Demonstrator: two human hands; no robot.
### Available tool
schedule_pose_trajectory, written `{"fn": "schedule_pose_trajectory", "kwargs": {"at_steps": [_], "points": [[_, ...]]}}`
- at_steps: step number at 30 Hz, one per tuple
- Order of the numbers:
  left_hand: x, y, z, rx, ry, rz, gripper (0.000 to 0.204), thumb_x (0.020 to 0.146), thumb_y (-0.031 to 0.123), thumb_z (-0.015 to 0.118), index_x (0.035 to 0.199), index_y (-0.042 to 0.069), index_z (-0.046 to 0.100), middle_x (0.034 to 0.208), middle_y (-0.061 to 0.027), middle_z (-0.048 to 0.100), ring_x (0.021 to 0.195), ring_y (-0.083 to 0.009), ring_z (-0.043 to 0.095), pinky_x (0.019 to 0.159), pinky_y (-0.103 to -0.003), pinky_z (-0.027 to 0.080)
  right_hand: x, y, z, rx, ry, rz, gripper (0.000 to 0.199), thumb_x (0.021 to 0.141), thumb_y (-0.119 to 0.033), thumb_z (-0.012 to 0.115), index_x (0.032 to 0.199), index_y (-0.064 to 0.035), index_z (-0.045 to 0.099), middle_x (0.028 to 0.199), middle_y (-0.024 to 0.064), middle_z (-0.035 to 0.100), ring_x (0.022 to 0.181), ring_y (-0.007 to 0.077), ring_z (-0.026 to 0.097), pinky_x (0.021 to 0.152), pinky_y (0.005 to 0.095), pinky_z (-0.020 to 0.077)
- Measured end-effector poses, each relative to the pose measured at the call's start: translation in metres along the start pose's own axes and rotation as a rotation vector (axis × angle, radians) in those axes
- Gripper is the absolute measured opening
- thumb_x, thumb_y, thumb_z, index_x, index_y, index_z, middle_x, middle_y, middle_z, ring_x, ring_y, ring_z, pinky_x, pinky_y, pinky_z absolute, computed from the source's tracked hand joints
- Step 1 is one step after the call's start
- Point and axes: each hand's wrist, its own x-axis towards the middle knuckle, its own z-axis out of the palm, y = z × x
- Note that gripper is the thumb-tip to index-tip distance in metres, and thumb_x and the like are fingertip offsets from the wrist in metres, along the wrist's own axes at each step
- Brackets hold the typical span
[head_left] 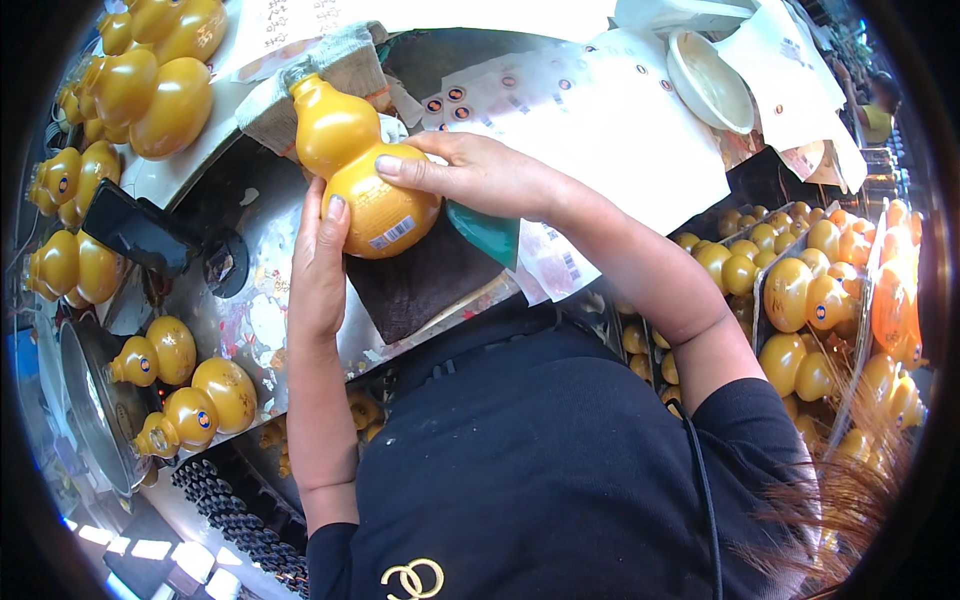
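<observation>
Both my hands hold a yellow gourd-shaped bottle (345, 125), tilted with its clear neck pointing up and left. My left hand (322, 240) is against the left side of its lower bulb, thumb lying along it. From the right, my right hand (475, 178) grips the bottle, thumb pressed near its waist; the other fingers are mostly hidden behind it. A white barcode label (392, 233) shows low on the bulb. Behind the bottle's neck is a folded greyish cloth (268, 108). A dark pad (415, 295) lies beneath, close to my body.
Sheets of stickers (600, 150) cover the table to the right, near a white bowl (700, 75). A green piece (485, 228) lies by the pad. Phone-like black device (140, 228) stands left. More gourd bottles (190, 410) line the left; crates of bottles (790, 290) are at right.
</observation>
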Motion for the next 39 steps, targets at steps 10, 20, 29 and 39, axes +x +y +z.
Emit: {"fn": "schedule_pose_trajectory", "kwargs": {"at_steps": [10,20,29,39], "points": [[-0.007,-0.006,0.009,0.115,-0.012,0.13,0.082,0.094,0.049,0.05,0.15,0.0,0.014,0.149,-0.0165,0.028,0.138,-0.0261,0.031,0.113,-0.037,0.024,-0.015,0.004,0.021,-0.018,0.178,-0.042,0.094,0.084,-0.07,0.051,0.143,0.0013,0.036,0.128,0.0268,0.053,0.12,0.0351,0.054,0.1,0.0391,0.0436],[-0.003,-0.004,0.012,0.041,0.089,0.167,0.076,0.095,0.048,0.05,0.148,0.001,0.022,0.146,-0.0147,0.034,0.136,-0.0239,0.034,0.112,-0.036,0.025,-0.01,-0.01,0.008,-0.154,0.133,0.003,0.087,0.086,-0.07,0.046,0.138,-0.0014,0.045,0.124,0.0252,0.057,0.116,0.0336,0.057,0.097,0.0381,0.0443],[0.001,-0.003,0.02,-0.018,0.101,0.134,0.076,0.092,0.045,0.052,0.146,0.0,0.023,0.143,-0.0158,0.037,0.133,-0.0239,0.037,0.112,-0.036,0.024,-0.005,-0.007,0.006,-0.096,0.069,0.014,0.082,0.087,-0.07,0.043,0.13,-0.0004,0.052,0.119,0.0224,0.06,0.113,0.0312,0.058,0.096,0.0373,0.0445],[-0.006,-0.015,0.017,0.099,0.057,0.25,0.08,0.095,0.051,0.049,0.149,0.002,0.017,0.146,-0.0137,0.033,0.135,-0.0224,0.035,0.112,-0.036,0.025,-0.049,-0.007,0.018,0.619,0.388,-0.193,0.038,0.09,-0.035,0.063,0.115,-0.0075,0.055,0.1,0.0044,0.058,0.092,0.0131,0.06,0.082,0.0278,0.0509]]}}
